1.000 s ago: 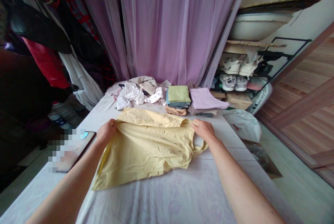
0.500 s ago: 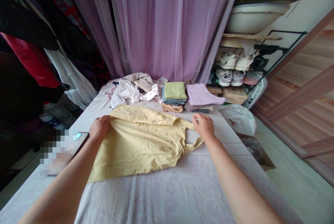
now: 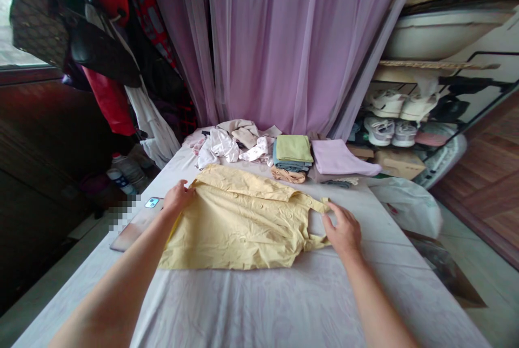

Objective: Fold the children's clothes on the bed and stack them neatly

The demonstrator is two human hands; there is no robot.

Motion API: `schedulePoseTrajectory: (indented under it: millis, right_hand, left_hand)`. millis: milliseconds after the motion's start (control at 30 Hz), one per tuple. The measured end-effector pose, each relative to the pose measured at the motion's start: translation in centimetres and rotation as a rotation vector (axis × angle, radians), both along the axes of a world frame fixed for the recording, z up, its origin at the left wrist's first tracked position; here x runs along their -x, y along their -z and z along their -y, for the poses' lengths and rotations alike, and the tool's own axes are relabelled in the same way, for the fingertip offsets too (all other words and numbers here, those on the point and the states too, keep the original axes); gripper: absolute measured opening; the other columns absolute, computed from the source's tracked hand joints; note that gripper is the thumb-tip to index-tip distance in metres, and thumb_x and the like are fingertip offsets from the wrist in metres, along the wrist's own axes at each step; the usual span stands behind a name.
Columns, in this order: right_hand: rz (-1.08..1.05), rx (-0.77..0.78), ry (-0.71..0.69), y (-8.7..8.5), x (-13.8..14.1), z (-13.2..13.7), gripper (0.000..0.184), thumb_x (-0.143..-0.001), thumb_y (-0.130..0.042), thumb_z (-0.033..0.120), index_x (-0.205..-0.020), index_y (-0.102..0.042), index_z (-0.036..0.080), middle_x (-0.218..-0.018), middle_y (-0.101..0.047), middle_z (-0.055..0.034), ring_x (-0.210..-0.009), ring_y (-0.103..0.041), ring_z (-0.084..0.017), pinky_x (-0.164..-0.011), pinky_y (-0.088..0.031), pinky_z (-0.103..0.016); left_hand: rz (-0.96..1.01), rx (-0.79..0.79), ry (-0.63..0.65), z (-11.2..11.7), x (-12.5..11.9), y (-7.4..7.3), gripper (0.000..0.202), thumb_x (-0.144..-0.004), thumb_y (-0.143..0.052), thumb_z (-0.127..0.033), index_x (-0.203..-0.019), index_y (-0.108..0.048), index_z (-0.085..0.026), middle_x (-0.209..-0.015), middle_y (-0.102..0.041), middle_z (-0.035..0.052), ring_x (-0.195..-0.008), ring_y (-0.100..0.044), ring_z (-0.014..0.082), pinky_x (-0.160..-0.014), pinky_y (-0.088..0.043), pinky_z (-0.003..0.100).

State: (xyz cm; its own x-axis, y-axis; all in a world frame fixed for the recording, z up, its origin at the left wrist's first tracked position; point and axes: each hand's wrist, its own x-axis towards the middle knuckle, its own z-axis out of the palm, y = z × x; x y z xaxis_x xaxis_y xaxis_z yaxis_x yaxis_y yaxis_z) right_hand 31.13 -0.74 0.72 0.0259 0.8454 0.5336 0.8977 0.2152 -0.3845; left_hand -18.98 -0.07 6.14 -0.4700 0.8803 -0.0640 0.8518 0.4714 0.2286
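One hand [image 3: 177, 198] grips a yellow shirt [image 3: 239, 229], the other hand [image 3: 344, 231] open.

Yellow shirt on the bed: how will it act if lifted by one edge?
The pale yellow button-front shirt looks thin and creased, so it should flop and drape rather than hold shape. Probably light for its size. It may also slide across the bedsheet.

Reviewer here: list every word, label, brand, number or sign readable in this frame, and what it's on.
No text is readable. Red marks on the white plastic bag are too small to read, and the phone is partly pixelated.
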Motion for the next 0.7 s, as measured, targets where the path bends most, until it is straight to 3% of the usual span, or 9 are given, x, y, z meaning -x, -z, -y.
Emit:
schedulePoseTrajectory:
  millis: [100,200,300,367,433,567,700]
  right_hand:
    - [0.124,-0.014,-0.097,-1.3,1.4,-1.9,0.047,-0.084,-0.053,0.037,-0.126,-0.06,0.017,-0.124,-0.066,-0.015,-0.119,-0.056,-0.03,-0.099,-0.042,-0.044]
    - [0.253,0.083,-0.203,-2.7,3.6,-3.5,0.055,-0.081,-0.059,0.034,-0.134,-0.055,0.023,-0.134,-0.062,-0.0116,-0.127,-0.05,-0.03,-0.102,-0.037,-0.047]
    - [0.331,0.19,-0.301,-4.1,5.7,-4.5,0.038,-0.085,-0.057,0.031,-0.122,-0.066,0.028,-0.133,-0.064,-0.0078,-0.126,-0.051,-0.027,-0.103,-0.035,-0.045]
    - [0.346,0.246,-0.347,-4.9,6.7,-5.2,0.026,-0.089,-0.052,0.029,-0.105,-0.072,0.028,-0.126,-0.068,-0.0063,-0.12,-0.056,-0.024,-0.1,-0.036,-0.041]
    - [0.351,0.31,-0.341,-5.5,7.3,-5.9,0.026,-0.092,-0.047,0.027,-0.093,-0.074,0.025,-0.115,-0.072,-0.0063,-0.108,-0.061,-0.021,-0.092,-0.039,-0.034]
    - [0.294,0.415,-0.211,-5.6,7.7,-7.5,0.032,-0.094,-0.041,0.03,-0.089,-0.072,0.023,-0.094,-0.075,-0.0059,-0.082,-0.064,-0.017,-0.069,-0.037,-0.026]
    - [0.135,0.38,-0.187,-4.7,7.6,-8.3,0.034,-0.093,-0.04,0.034,-0.09,-0.072,0.023,-0.087,-0.075,-0.0048,-0.078,-0.063,-0.017,-0.064,-0.036,-0.025]
  left_hand:
    - [-0.007,0.05,-0.009,-0.6,-0.4,-0.1,0.04,-0.094,-0.04,-0.044,-0.116,-0.065,-0.021,-0.118,-0.071,0.0112,-0.107,-0.066,0.0288,-0.081,-0.05,0.034]
    - [-0.005,0.067,-0.006,-1.1,-0.3,-0.2,0.042,-0.095,-0.035,-0.043,-0.109,-0.068,-0.02,-0.117,-0.071,0.0121,-0.106,-0.066,0.0301,-0.077,-0.05,0.034]
    - [0.001,0.078,-0.013,-1.3,0.2,-0.4,0.045,-0.096,-0.032,-0.043,-0.109,-0.069,-0.019,-0.113,-0.073,0.0123,-0.103,-0.068,0.0294,-0.075,-0.05,0.033]
    - [0.003,0.068,-0.013,-1.4,0.4,-0.6,0.047,-0.096,-0.033,-0.046,-0.12,-0.065,-0.02,-0.113,-0.073,0.0104,-0.103,-0.067,0.0277,-0.077,-0.05,0.032]
    - [-0.013,0.027,0.012,-1.6,0.4,-0.7,0.051,-0.096,-0.034,-0.048,-0.135,-0.055,-0.022,-0.12,-0.07,0.0096,-0.108,-0.066,0.0264,-0.081,-0.05,0.032]
    - [-0.158,-0.104,0.2,-2.5,-0.6,-1.0,0.058,-0.092,-0.046,-0.037,-0.148,-0.042,-0.026,-0.144,-0.052,0.0103,-0.122,-0.056,0.0272,-0.094,-0.047,0.035]
    - [-0.294,-0.095,0.4,-4.1,-2.0,-2.2,0.046,-0.085,-0.053,-0.028,-0.129,-0.064,-0.032,-0.131,-0.062,0.0058,-0.118,-0.057,0.0281,-0.096,-0.045,0.035]
